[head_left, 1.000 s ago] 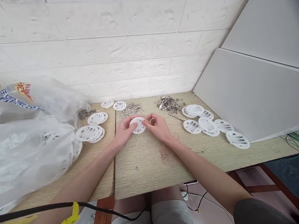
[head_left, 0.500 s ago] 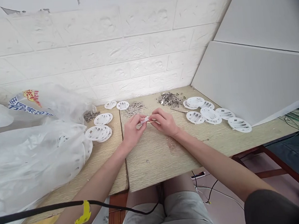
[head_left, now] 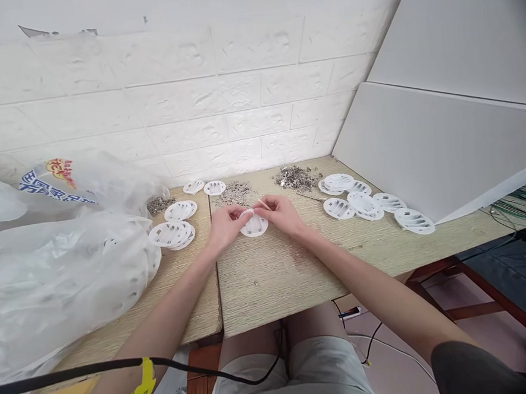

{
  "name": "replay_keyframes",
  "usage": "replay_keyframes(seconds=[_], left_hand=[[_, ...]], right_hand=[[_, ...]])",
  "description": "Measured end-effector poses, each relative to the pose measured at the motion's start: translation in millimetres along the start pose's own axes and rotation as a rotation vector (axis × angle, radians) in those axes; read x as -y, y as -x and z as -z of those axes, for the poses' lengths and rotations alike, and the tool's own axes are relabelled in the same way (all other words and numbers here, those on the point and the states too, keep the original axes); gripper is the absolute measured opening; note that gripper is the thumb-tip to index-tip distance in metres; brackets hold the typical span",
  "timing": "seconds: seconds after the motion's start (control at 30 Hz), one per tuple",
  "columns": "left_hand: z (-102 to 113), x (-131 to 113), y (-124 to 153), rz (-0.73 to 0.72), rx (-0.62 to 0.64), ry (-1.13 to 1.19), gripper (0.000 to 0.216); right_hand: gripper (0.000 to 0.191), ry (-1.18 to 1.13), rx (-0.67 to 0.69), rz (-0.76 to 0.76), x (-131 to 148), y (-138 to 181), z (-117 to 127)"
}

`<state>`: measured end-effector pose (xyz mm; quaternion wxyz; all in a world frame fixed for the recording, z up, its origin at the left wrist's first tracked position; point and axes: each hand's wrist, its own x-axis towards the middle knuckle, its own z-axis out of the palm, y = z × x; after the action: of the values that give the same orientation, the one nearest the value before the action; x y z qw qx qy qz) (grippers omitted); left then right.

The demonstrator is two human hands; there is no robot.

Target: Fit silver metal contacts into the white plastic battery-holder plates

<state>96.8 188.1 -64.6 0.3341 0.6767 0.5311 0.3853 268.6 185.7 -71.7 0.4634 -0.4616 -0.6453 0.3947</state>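
Both my hands meet over the middle of the wooden table (head_left: 272, 279). My left hand (head_left: 224, 224) grips the left edge of a round white slotted plastic disc (head_left: 254, 226) that lies flat under my fingers. My right hand (head_left: 280, 214) is closed on the disc's upper right edge and pinches a thin stick that points up-left. Piles of small metal bits (head_left: 236, 192) lie just behind my hands.
Finished-looking white discs (head_left: 366, 205) are spread to the right, with another metal pile (head_left: 297, 177) behind them. Stacked discs (head_left: 171, 233) sit to the left beside a large plastic bag (head_left: 58, 275). A grey slanted panel (head_left: 438, 150) bounds the right, a white brick wall the back.
The disc was lifted and turned on edge between my hands half a second ago; it now lies flat again on the table. The camera view shifted slightly.
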Motion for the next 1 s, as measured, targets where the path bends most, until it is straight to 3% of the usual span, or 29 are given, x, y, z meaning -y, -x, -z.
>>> replay_keyframes(seconds=[0.07,0.17,0.33,0.5,0.67,0.83,1.0], left_hand=[[3,-1,-1,0.101,0.091,-0.043,0.025],[6,-3,-1,0.123,0.15,-0.161,0.021],[3,-3,-1,0.053,0.157,-0.27,0.02],[2,-5,0,0.054,0.161,-0.344,0.021],[2,-11,5,0.097,0.188,-0.441,0.022],[-3,-10,12,0.01,0.193,-0.605,0.021],[-4,-5,16,-0.064,0.188,-0.642,0.018]], right_hand=[[0.019,-0.033,0.101,-0.151,2,-1,2],[0.014,-0.042,0.192,-0.268,5,-1,5],[0.008,-0.007,0.241,-0.282,10,1,8],[0.007,0.085,0.205,-0.299,10,1,6],[0.008,0.225,0.173,-0.248,8,0,4],[0.016,0.372,0.207,-0.16,6,-3,2],[0.013,0.408,0.258,-0.046,3,-1,5]])
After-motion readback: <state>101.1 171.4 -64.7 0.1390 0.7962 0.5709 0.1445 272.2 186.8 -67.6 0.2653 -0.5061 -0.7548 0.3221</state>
